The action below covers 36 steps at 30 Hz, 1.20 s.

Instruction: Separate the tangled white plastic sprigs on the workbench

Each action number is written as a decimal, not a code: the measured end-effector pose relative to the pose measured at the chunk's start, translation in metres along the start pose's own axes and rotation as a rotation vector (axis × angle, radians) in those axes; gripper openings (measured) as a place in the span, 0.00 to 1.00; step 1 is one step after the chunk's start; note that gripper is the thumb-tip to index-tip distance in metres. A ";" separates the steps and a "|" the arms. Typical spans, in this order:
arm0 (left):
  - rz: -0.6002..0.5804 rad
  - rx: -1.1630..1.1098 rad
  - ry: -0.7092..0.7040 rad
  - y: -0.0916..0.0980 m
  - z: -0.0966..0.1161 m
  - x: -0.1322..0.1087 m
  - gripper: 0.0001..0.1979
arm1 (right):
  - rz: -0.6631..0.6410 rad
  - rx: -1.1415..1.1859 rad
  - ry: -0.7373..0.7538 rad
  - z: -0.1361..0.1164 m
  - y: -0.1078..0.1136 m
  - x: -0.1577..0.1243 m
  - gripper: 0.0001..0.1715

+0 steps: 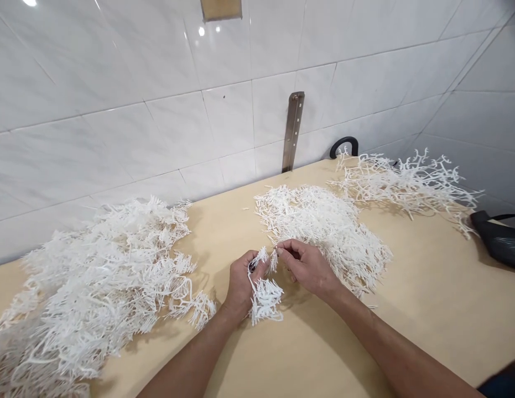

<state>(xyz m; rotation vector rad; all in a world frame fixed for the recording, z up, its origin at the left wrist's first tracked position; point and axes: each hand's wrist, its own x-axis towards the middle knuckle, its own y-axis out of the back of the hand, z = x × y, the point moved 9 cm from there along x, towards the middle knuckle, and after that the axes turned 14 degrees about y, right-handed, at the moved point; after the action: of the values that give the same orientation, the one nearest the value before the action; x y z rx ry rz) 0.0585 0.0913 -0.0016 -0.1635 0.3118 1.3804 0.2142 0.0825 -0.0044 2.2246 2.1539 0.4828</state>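
My left hand [243,282] is closed around a white branching plastic piece [267,301] with many thin prongs, which looks like a moulding sprue. Part of it hangs below the fingers and part sticks out above the thumb. Close by on the right, my right hand [305,265] pinches a small pronged white tip [274,260] between thumb and forefinger. Whether that tip is still joined to the held piece I cannot tell. Just behind my right hand lies a pile of short thin white pieces [327,221].
A large heap of pronged white pieces [116,282] covers the table's left side. Bare branching white stems [406,182] lie at the back right, near a black curved handle [344,145] and a black object [500,240]. A metal bracket [293,132] stands against the tiled wall [166,132].
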 end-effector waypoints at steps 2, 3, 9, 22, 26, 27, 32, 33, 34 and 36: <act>0.031 0.016 -0.024 0.002 -0.001 0.001 0.17 | 0.013 0.004 0.001 0.000 0.000 0.000 0.19; 0.042 0.022 -0.035 0.004 -0.001 0.002 0.16 | 0.024 0.005 0.001 -0.001 0.001 0.000 0.19; 0.022 0.053 -0.067 0.004 -0.002 0.003 0.14 | 0.085 -0.015 0.017 -0.004 0.004 0.000 0.17; 0.007 0.021 -0.039 0.002 0.000 0.001 0.17 | 0.032 0.037 0.011 -0.001 -0.006 -0.001 0.14; 0.016 0.002 -0.014 0.003 -0.002 0.001 0.19 | 0.043 0.028 0.011 -0.005 -0.006 0.000 0.14; 0.021 0.005 -0.015 0.003 -0.002 0.000 0.20 | 0.044 0.037 0.005 -0.005 -0.006 0.000 0.14; 0.090 0.056 -0.059 0.008 0.005 -0.004 0.17 | 0.060 0.060 -0.018 -0.001 -0.007 0.000 0.16; 0.102 0.062 -0.069 0.008 0.006 -0.005 0.16 | 0.066 0.052 -0.018 0.000 -0.007 0.000 0.16; 0.112 0.065 -0.077 0.009 0.007 -0.006 0.14 | 0.075 0.038 -0.014 0.000 -0.006 0.000 0.15; 0.119 0.064 -0.091 0.009 0.009 -0.008 0.12 | 0.095 -0.006 0.003 0.000 -0.003 0.000 0.14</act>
<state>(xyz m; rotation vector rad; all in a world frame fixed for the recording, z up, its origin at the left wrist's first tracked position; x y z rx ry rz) 0.0496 0.0886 0.0101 -0.0298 0.2932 1.4885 0.2109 0.0823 -0.0050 2.3321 2.0528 0.4953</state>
